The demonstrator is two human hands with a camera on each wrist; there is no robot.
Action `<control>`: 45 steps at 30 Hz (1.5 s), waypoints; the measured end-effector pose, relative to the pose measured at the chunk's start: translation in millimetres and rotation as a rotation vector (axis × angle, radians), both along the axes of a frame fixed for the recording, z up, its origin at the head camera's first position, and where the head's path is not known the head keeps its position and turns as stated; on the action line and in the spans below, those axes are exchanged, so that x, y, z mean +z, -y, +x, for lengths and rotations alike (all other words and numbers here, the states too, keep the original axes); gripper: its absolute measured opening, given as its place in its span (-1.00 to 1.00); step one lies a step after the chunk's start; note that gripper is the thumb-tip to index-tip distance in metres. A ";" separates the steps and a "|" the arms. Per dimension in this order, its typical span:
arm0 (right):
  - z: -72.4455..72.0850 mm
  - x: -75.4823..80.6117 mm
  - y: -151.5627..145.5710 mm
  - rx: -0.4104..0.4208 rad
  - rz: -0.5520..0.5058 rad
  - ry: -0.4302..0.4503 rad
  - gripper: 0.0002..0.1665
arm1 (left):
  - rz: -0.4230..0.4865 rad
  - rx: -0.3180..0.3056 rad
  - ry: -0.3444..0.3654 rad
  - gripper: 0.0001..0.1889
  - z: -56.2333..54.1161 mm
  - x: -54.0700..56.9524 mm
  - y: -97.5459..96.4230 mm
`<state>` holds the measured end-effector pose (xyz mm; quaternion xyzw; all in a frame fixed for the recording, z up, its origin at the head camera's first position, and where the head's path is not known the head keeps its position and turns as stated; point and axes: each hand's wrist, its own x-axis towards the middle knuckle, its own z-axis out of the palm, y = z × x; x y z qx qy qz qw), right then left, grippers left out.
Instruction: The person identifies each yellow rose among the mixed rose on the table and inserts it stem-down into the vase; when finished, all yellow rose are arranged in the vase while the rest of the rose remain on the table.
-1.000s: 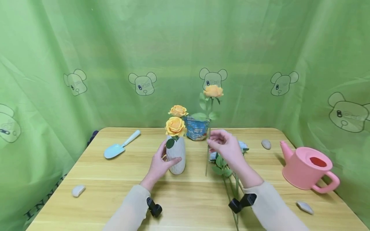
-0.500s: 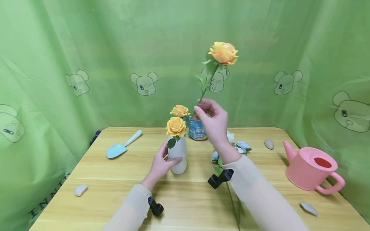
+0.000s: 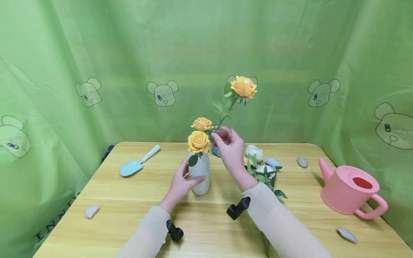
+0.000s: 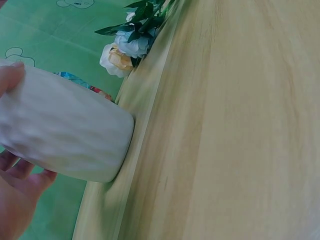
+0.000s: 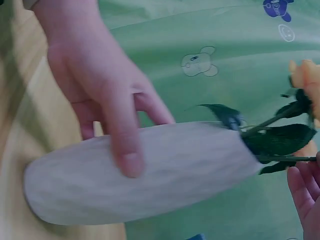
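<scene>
A white textured vase (image 3: pixel 201 172) stands upright on the wooden table, gripped around its side by my left hand (image 3: pixel 180 183). Two yellow roses, a nearer rose (image 3: pixel 198 142) and a farther rose (image 3: pixel 202 124), rise from its mouth. My right hand (image 3: pixel 233 150) pinches the stem of another yellow rose (image 3: pixel 243 87), which leans up to the right above the vase. In the right wrist view, the fingertips (image 5: pixel 302 185) are beside the vase's mouth, close to the leaves there. The lower end of the held stem is hidden in the head view.
White and blue flowers (image 3: pixel 265 170) lie right of the vase, partly under my right arm. A blue bag (image 3: pixel 216 150) stands behind it. A pink watering can (image 3: pixel 350 190) is at the right, a light-blue trowel (image 3: pixel 130 167) at the left. Several stones are scattered about.
My right hand has lifted the rose, then brought it left and down toward the vase's mouth, the stem now tilted. My left hand has kept its grip on the vase.
</scene>
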<state>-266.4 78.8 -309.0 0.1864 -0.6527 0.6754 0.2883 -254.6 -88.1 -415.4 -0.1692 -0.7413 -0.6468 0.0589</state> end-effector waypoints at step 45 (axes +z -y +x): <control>13.9 -87.4 -83.0 -0.002 -0.016 0.387 -0.66 | 0.010 -0.002 0.037 -0.16 2.6 1.4 -0.2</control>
